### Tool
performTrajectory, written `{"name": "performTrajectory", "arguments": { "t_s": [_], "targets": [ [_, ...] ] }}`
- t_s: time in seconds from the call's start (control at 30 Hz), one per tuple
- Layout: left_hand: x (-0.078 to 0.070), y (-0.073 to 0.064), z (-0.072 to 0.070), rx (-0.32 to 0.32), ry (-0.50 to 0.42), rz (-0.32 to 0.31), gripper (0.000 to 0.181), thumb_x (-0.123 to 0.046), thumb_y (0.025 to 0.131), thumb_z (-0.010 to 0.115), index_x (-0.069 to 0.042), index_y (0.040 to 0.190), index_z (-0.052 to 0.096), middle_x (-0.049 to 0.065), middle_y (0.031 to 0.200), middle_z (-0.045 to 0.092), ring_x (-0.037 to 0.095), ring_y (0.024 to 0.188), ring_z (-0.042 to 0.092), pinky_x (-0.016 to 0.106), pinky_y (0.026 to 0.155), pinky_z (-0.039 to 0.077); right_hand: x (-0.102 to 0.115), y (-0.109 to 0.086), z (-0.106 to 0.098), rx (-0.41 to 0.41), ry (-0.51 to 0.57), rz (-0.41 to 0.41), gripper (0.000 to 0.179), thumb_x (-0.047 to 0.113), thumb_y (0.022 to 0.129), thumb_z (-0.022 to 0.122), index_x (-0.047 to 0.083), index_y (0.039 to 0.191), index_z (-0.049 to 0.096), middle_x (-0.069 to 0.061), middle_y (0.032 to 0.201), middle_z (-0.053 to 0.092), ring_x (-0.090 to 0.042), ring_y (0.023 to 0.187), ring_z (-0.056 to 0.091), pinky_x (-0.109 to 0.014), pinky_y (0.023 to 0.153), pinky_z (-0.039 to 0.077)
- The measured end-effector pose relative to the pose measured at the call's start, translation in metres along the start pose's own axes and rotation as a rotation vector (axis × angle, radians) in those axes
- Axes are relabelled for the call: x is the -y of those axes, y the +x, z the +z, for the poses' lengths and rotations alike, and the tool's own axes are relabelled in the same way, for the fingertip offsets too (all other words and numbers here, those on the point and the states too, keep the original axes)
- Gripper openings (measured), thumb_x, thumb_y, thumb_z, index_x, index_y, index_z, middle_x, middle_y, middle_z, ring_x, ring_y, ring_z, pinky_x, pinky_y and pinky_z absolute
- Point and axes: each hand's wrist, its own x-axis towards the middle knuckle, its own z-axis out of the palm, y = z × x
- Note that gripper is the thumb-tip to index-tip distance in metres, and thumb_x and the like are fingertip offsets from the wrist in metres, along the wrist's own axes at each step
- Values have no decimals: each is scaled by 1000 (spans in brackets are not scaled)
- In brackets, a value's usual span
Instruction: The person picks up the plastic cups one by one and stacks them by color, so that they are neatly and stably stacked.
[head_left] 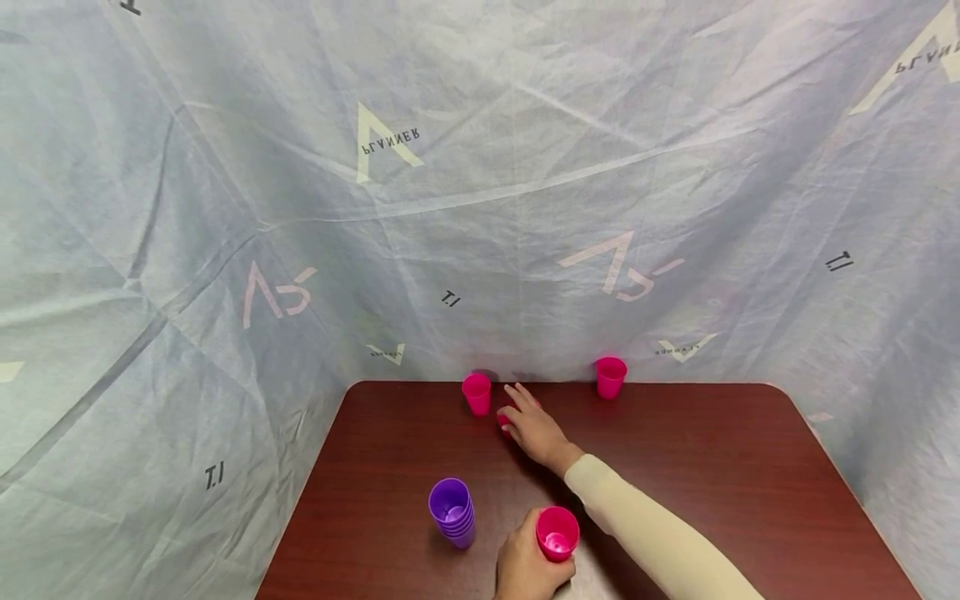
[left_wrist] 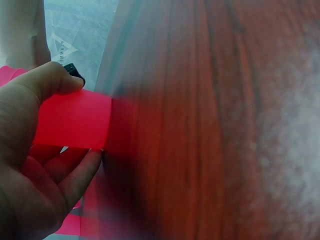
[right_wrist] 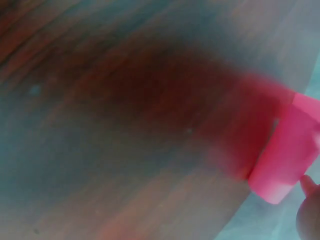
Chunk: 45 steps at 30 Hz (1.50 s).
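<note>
In the head view, my left hand [head_left: 527,557] grips an upright pink cup [head_left: 557,533] near the front of the table. The left wrist view shows the thumb over one side of this cup [left_wrist: 75,117] and fingers around the other. Farther back, my right hand [head_left: 536,432] reaches with spread fingers over another pink cup [head_left: 504,422], mostly hidden beneath it. A fingertip [right_wrist: 309,187] shows beside a pink cup [right_wrist: 282,155] in the right wrist view. Just left of the right hand stands a pink cup [head_left: 477,394]. A purple cup stack [head_left: 452,512] stands left of my left hand.
One more pink cup [head_left: 611,378] stands at the back edge, right of the right hand. The dark reddish wooden table [head_left: 697,467] meets a pale printed cloth [head_left: 495,208] at its back and sides. My right forearm [head_left: 652,525] crosses the table's front right.
</note>
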Motion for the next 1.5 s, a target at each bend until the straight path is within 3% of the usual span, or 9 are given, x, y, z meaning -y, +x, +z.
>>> {"name": "performTrajectory", "arguments": {
  "t_s": [0.23,0.47,0.63,0.87,1.0,1.23,1.37,1.5],
  "targets": [
    [-1,1,-2,25,-9,-22,66,-35,59,94,-36,120,67,-17,98,77,3,86,71,30,68,54,-1,-6,-2,74,-36,-9,45,14,95,76,7,138,66,-26,150,58,-51,146,48,-55,122,42],
    [-2,2,-2,7,-6,-7,66,-34,59,93,-36,119,67,-17,96,77,3,85,71,29,67,54,-2,-4,-8,131,-80,-9,59,1,84,81,6,140,64,-23,147,62,-51,141,53,-54,118,46],
    [-3,2,-1,19,-9,-16,65,-34,59,93,-36,119,67,-17,96,77,3,84,71,30,67,54,-3,-3,-13,164,-122,-8,57,2,84,81,8,138,65,-20,146,63,-46,138,57,-54,114,50],
    [-2,1,0,17,2,-29,66,-35,58,93,-36,119,68,-17,95,77,4,82,71,30,66,54,-6,-7,-22,93,-70,-7,49,17,93,80,5,138,65,-20,146,63,-37,137,60,-49,114,50],
    [-2,2,0,15,7,-32,65,-34,58,92,-37,118,67,-17,94,76,5,82,71,30,65,53,-8,-11,-27,40,-25,10,54,24,94,79,4,142,61,-17,143,65,-33,135,61,-47,113,51],
    [-2,3,-1,38,-3,-43,64,-34,59,92,-37,117,67,-18,93,75,2,81,69,30,65,53,-7,-22,-30,-18,71,100,81,26,85,84,4,155,49,-10,133,63,-23,121,65,-39,105,56],
    [-2,2,-1,49,-10,-46,64,-34,59,93,-37,117,66,-19,93,74,0,81,67,29,66,53,-4,-28,-35,-55,114,132,75,25,77,85,5,145,58,-8,125,61,-19,105,66,-35,91,61],
    [-1,1,0,42,-6,-45,65,-35,58,94,-38,117,67,-20,93,74,0,81,66,29,66,53,1,-32,-41,-90,156,153,66,23,73,86,10,133,61,-4,121,58,-16,100,65,-31,85,61]
  ]
}}
